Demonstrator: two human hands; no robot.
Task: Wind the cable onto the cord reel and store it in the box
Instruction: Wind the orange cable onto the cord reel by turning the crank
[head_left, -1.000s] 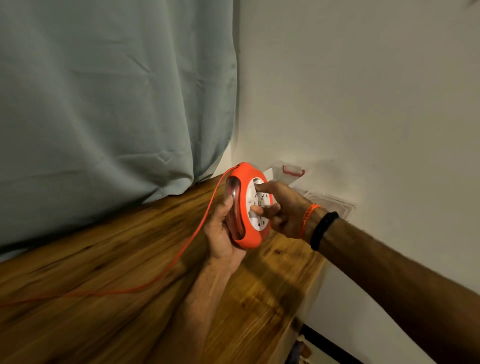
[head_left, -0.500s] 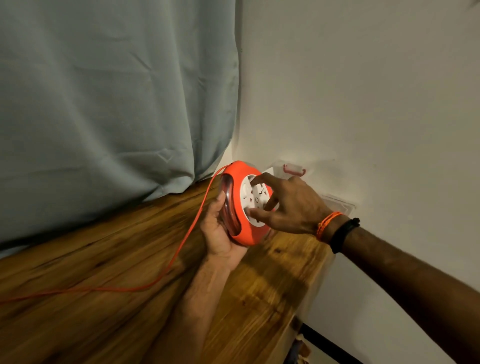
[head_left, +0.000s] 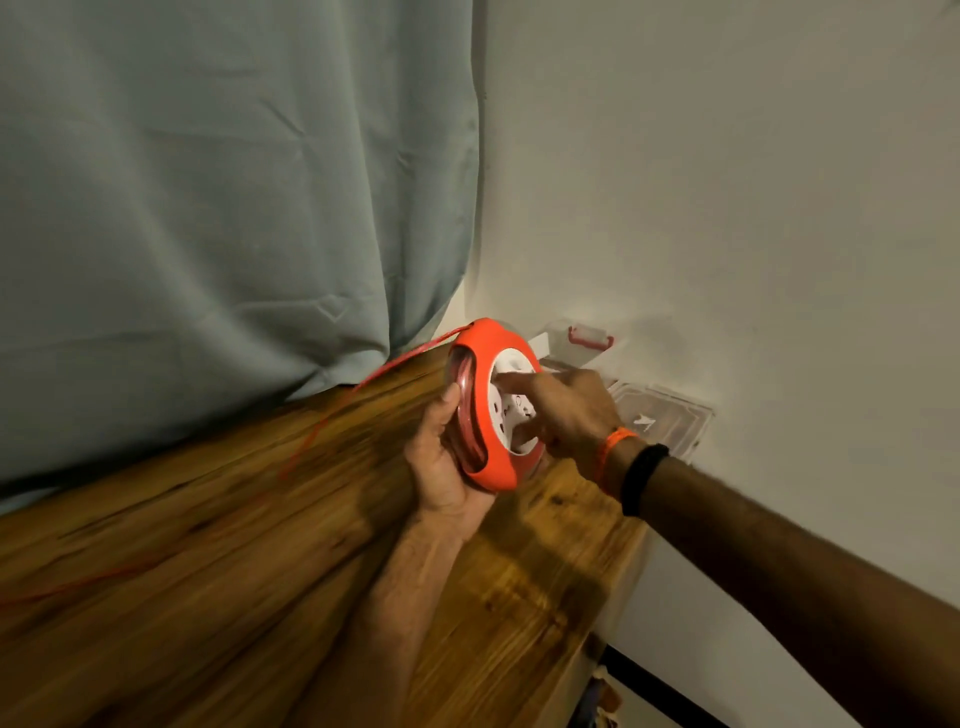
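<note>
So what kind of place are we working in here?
Probably a room at home: a wooden tabletop pushed into a corner, a grey-blue curtain hanging behind it, and a plain painted wall alongside.

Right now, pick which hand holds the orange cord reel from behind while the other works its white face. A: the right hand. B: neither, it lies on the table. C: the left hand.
C: the left hand grips the cord reel from behind; the right hand fingers its white face.

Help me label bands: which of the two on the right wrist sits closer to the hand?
The orange band; the black band sits behind it, farther up the forearm.
</note>
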